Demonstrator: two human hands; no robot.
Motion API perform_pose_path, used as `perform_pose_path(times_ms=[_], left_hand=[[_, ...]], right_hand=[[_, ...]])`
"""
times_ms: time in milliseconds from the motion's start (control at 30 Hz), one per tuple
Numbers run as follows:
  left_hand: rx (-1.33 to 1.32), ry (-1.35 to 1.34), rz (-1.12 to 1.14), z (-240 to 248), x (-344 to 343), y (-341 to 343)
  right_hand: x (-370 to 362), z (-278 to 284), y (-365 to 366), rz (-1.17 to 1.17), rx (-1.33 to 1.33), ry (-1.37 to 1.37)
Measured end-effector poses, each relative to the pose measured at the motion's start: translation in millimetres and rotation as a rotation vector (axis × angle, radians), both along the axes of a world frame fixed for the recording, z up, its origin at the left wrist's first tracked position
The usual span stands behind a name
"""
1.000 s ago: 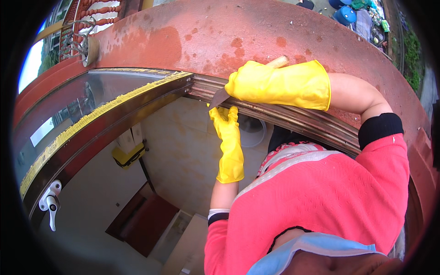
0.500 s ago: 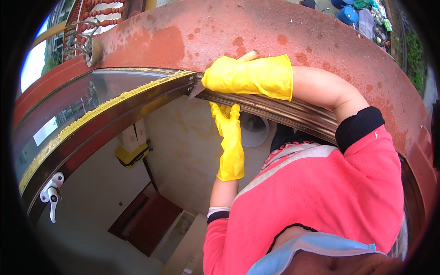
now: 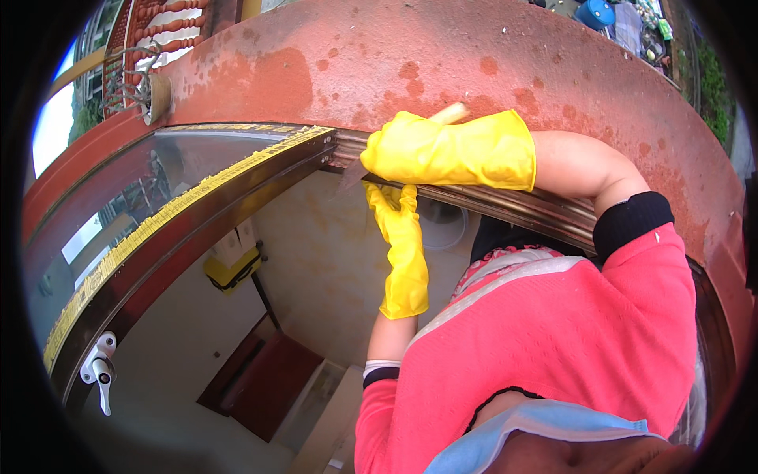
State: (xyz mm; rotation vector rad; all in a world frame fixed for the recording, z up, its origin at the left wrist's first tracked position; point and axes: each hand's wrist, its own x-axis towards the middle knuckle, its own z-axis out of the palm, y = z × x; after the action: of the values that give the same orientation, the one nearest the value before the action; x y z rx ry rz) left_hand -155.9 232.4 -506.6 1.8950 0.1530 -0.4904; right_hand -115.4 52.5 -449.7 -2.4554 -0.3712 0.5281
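My right hand (image 3: 442, 150), in a yellow rubber glove, is closed around a tool with a pale handle (image 3: 451, 114). The tool's thin grey blade (image 3: 348, 178) sticks out on the left, blurred, over the edge of the brown metal window track (image 3: 505, 207). Whether it is a scraper or a knife is unclear. Just below that hand, my left hand (image 3: 396, 229), also gloved in yellow, reaches up to the track's inner edge. Its thumb and fingers are apart, with nothing visible between them; the fingertips are partly hidden under the right glove.
On the left, an opened window sash (image 3: 189, 189) has yellow residue along its edge and a white handle (image 3: 99, 371). Beyond the track lies a red, stained ledge (image 3: 379, 55) with a plant pot (image 3: 158, 99). Inside, lower down, are a pale round basin (image 3: 442, 223) and a yellow-black object (image 3: 233, 271).
My right hand has slid right along the track with the bladed tool, uncovering more track beside the sash corner. My left hand stays just below it. The whole view has shifted slightly.
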Motion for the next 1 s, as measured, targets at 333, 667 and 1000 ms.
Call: perform_pose_path(times_ms=[333, 667, 1000], left_hand=[[-0.010, 0.062, 0.046, 0, -1, 2], [0.012, 0.075, 0.034, 7, 3, 3], [-0.100, 0.081, 0.093, 8, 1, -5]], right_hand=[[19, -7, 18, -0.147, -0.055, 0.322], [8, -11, 23, -0.151, 0.132, 0.131], [20, -7, 28, -0.158, 0.164, 0.127]])
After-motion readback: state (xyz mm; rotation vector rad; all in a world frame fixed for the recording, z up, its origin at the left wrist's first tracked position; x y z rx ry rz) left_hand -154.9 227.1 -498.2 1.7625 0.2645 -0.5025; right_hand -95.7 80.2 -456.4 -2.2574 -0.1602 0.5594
